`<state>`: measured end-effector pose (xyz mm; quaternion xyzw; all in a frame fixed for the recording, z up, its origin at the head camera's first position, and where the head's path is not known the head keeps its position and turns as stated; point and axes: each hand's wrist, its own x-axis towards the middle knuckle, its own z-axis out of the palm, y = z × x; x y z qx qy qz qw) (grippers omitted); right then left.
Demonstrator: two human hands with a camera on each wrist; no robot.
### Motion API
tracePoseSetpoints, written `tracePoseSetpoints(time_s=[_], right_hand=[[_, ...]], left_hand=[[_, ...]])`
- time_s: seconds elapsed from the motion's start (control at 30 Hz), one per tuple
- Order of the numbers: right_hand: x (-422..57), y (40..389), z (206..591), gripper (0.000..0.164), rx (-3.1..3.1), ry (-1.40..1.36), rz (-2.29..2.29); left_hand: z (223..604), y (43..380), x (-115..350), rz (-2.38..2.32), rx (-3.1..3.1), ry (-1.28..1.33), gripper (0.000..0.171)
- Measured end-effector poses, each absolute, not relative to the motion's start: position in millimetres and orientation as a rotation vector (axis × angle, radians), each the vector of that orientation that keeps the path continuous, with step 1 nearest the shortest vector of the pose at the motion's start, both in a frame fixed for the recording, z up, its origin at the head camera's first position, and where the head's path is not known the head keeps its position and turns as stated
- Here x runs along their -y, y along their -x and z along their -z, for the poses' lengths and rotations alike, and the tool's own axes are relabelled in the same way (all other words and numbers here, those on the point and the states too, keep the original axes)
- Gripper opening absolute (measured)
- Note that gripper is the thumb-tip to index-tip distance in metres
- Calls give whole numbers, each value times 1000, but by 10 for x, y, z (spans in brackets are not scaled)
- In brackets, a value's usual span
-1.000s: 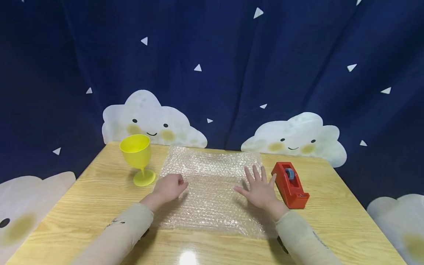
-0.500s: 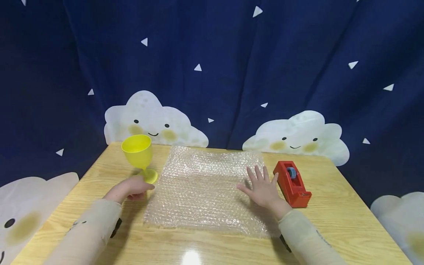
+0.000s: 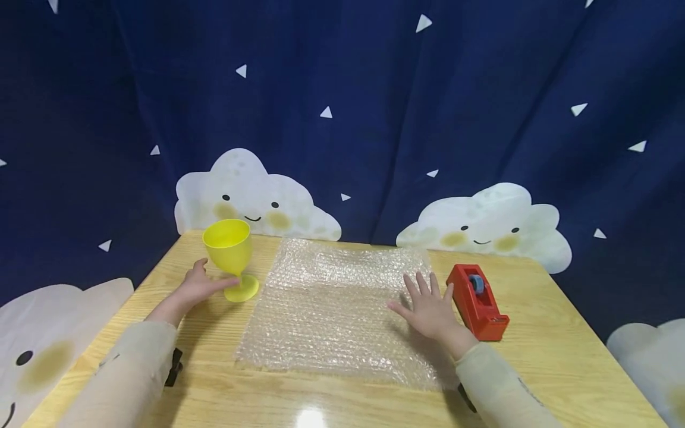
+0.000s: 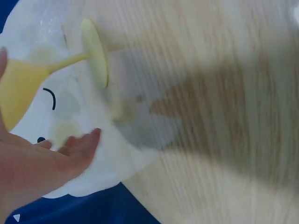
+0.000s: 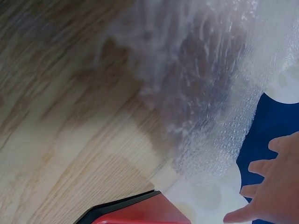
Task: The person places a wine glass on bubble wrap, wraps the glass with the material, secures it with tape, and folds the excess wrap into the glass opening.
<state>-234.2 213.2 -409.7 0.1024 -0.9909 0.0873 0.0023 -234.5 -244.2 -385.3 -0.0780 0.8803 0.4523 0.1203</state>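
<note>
A yellow plastic goblet (image 3: 230,246) stands upright at the left of the table. Beside it is my left hand (image 3: 195,288), its thumb stretched across in front of the stem and its fingers on the goblet's left side. In the left wrist view the fingers (image 4: 79,149) are spread apart from the goblet (image 4: 18,88); whether the thumb touches it I cannot tell. A sheet of clear bubble wrap (image 3: 321,315) lies flat in the middle. Over its right part my right hand (image 3: 430,312) is spread, fingers straight; contact with the sheet is unclear.
Just right of my right hand sits a red tape dispenser (image 3: 478,306) with a small blue roll. The wooden table (image 3: 556,356) ends at the back against a dark blue curtain (image 3: 364,89) printed with clouds and triangles.
My left hand has moved left from the bubble wrap to the goblet, and its curled fingers have opened. The right hand keeps its place over the sheet. The head view has shifted slightly.
</note>
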Motion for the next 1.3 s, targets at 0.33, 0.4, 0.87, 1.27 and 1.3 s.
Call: tracePoseSetpoints(time_s=[0.33,0.4,0.87,1.27,1.3], right_hand=[[-2119,2314,4062,81,3112,-325,-240],[-2125,2317,4053,79,3106,-328,-242],[-2256,2318,4007,79,3089,-265,-226],[-2490,2288,3929,52,3318,110,-334],[-2511,2277,3919,46,3342,148,-340]], left_hand=[[3872,2432,2172,-1776,-2597,255,100],[3867,2445,2148,-1813,-2590,307,99],[3907,2494,2154,-1848,-2590,378,95],[3679,2459,2053,-1872,-2606,345,94],[3648,2454,2037,-1879,-2605,337,93]])
